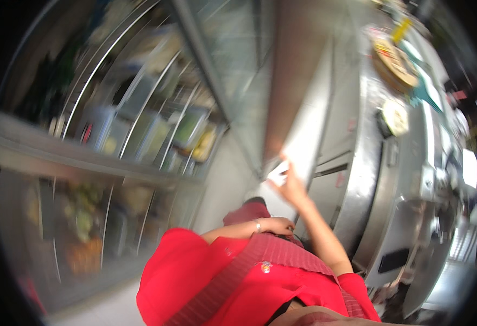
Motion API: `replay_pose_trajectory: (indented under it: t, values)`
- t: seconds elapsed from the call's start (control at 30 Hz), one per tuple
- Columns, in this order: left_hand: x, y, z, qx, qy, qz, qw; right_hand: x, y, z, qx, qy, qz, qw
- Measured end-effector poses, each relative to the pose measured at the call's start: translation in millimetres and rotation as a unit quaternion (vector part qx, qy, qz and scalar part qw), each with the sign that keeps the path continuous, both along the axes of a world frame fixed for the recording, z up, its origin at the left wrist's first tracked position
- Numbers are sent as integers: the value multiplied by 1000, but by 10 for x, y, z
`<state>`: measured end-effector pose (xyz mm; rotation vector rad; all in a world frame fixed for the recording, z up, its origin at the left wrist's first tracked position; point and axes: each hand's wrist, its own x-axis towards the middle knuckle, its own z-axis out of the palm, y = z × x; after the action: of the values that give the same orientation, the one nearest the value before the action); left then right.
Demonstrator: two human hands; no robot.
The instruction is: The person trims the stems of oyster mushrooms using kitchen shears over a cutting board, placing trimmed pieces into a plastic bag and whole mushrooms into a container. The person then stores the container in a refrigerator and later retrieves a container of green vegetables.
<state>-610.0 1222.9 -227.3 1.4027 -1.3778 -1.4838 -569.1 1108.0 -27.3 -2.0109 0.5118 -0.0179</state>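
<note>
My left hand [280, 225], with a bracelet at the wrist, is curled at my waist against the striped red apron [287, 252]. A small dark thing shows by its fingers; whether the hand grips it is unclear. My right hand [292, 188] reaches forward, blurred, thumb and fingers apart, near the lower end of a reddish-brown upright panel [289, 81]. White shows between the fingers; I cannot tell if that is a held thing or the bright surface behind. Left of the panel is what looks like a glass door [238, 61].
On the left, a refrigerated cabinet holds wire shelves [128, 134], lidded plastic tubs [191, 126] and leafy greens [83, 220]. At right runs a steel counter [354, 191] bearing a round wooden board [393, 67] and a bowl [394, 118] with pale contents. Floor tiles [222, 171] lie between.
</note>
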Motion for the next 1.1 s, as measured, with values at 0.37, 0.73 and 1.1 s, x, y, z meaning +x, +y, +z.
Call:
replay_pose_trajectory:
  t: [0.37,0.73,1.1]
  values:
    - [968,579,290,235,-358,90,899,-775,-317,-742,-5,132,203,970]
    - [3164,-126,-717,298,-168,185,921,1033,-1805,-1030,-27,231,152,961]
    - [5553,-1863,-789,278,-230,124,924,1641,-3617,-1025,-70,311,-64,946]
